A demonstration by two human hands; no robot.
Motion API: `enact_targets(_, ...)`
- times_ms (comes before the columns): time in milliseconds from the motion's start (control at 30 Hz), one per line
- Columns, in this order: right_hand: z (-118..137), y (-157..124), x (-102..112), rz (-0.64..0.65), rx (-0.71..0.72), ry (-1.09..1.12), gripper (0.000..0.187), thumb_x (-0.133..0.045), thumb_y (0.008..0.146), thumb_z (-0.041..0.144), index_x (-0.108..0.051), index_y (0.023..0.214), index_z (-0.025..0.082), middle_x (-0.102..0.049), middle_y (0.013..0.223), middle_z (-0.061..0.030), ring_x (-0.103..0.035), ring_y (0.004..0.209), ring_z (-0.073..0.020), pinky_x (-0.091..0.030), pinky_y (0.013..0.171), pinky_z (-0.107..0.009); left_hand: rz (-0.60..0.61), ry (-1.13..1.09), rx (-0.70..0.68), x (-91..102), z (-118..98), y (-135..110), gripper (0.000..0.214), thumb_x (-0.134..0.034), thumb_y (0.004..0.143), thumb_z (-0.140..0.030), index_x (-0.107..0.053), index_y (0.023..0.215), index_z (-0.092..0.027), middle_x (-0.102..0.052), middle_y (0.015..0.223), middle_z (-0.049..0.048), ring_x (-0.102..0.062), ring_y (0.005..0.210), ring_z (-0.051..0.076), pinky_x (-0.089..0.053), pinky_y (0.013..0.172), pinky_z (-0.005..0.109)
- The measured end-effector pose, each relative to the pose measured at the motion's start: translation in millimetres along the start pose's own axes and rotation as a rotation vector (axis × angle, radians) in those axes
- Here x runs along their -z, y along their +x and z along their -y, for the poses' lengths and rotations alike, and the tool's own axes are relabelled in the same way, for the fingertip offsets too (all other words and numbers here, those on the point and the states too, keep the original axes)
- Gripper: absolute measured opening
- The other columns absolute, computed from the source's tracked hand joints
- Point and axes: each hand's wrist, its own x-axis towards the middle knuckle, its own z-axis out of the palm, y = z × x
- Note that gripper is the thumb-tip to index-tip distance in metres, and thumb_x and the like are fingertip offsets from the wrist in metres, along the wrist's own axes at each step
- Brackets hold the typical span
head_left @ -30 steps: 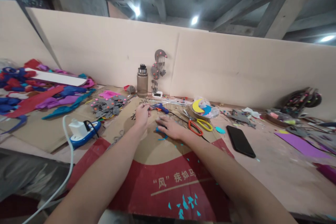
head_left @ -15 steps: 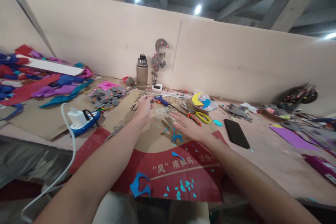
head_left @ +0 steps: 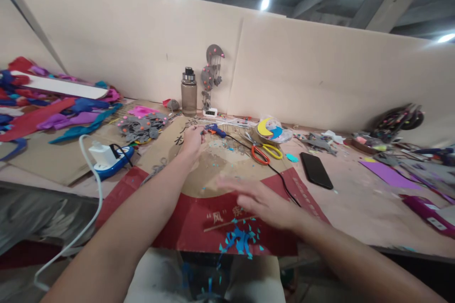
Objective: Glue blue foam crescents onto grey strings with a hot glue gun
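My right hand [head_left: 263,201], flat and open, has swept back to the near edge of the brown-and-red cardboard sheet [head_left: 199,175]. It has herded the bright blue foam scraps [head_left: 240,239] there, and some spill over. My left hand [head_left: 192,139] stays fisted against the blue glue gun [head_left: 214,129]. The pinkish worktable [head_left: 355,208] is cluttered, with beige partition boards [head_left: 302,71] behind.

Motion-blurred right hand [head_left: 265,203] over indistinct blue scraps [head_left: 241,240].
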Motion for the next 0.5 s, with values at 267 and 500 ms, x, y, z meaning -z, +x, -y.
enact_targets(267, -72.7, 89.6, -2.4, -0.011, -0.159, -0.5, 0.07, -0.036, 0.096, 0.05, -0.031, 0.148, 0.003, -0.02, 0.157, -0.0203, -0.014, 0.148, -0.0278, -0.013, 0.121, -0.046, -0.029, 0.076, -0.024, 4.5, -2.4, -2.7, 0.005, -0.054, 0.071, -0.012, -0.054, 0.068, -0.016, -0.05, 0.055, -0.0033, -0.033, 0.039, 0.005, -0.02, 0.041, 0.019)
enact_targets(500, 10.6, 1.7, -32.4, 0.246, 0.097, -0.1, 0.061, -0.038, 0.097, 0.048, -0.03, 0.151, 0.019, -0.029, 0.156, -0.0093, -0.02, 0.147, -0.0182, -0.016, 0.121, -0.038, -0.009, 0.085, 0.0, 3.9, 2.2, 0.8, 0.005, -0.055, 0.07, -0.012, -0.053, 0.068, -0.016, -0.051, 0.055, -0.0027, -0.035, 0.041, 0.005, -0.021, 0.04, 0.019)
